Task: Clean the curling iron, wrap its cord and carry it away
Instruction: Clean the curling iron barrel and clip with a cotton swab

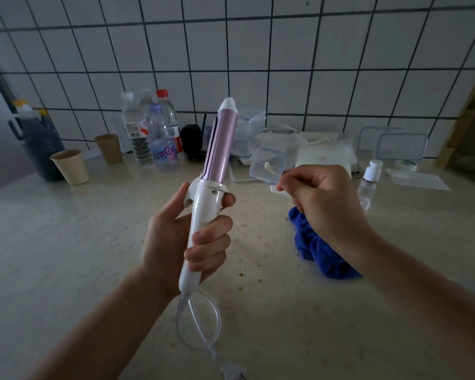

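The table (pixel 66 242) is filling the lower part of the view, pale and speckled, and it is meeting a wall (pixel 231 50) of white tiles with dark lines. The left hand (pixel 176 237) is holding the iron (pixel 209 193) above the middle of the table, nearly upright and leaning a little to the right, with the purple barrel and its white tip pointing up. The fingers (pixel 206 242) of this hand are wrapping tightly around the white handle, and the thumb is lying along its left side. The right hand (pixel 321 196) is staying in the air to the right of the iron, apart from it; its fingers are pressing together on something small and pale, but I cannot tell what it is. A blue cloth (pixel 316 248) is lying crumpled on the table, partly hidden under the right wrist. The cord (pixel 203 319) is hanging from the bottom of the handle, making one loop, and its plug (pixel 232 373) is lying on the table at the lower edge. Behind, along the wall, bottles (pixel 154 133), two paper cups (pixel 72 167), clear boxes (pixel 269 160) and a small white jar (pixel 372 171) are standing.
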